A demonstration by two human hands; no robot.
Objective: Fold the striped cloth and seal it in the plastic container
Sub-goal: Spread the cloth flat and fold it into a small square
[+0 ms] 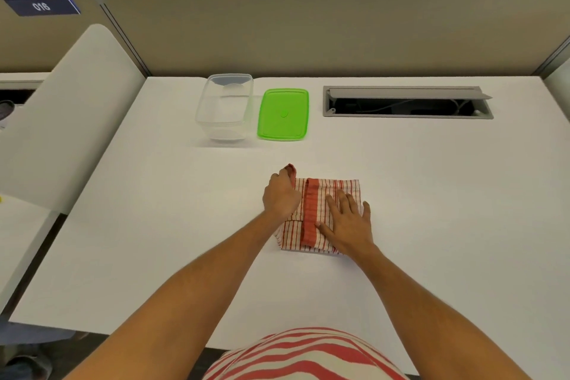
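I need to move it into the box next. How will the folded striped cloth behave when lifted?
The striped cloth will likely go floppy: one corner already curls up in the left hand. The layers may slip open, since the right hand presses them flat. It looks thin, so probably light, and it won't roll on the table.

Both bare forearms reach up from the bottom of the frame toward its middle, converging. The left hand (281,194), just left of centre, is curled, knuckles up, its grip pinched closed on a raised corner of the red-and-white striped cloth (311,210). The right hand (348,222), right of it, lies palm down, fingers spread flat.
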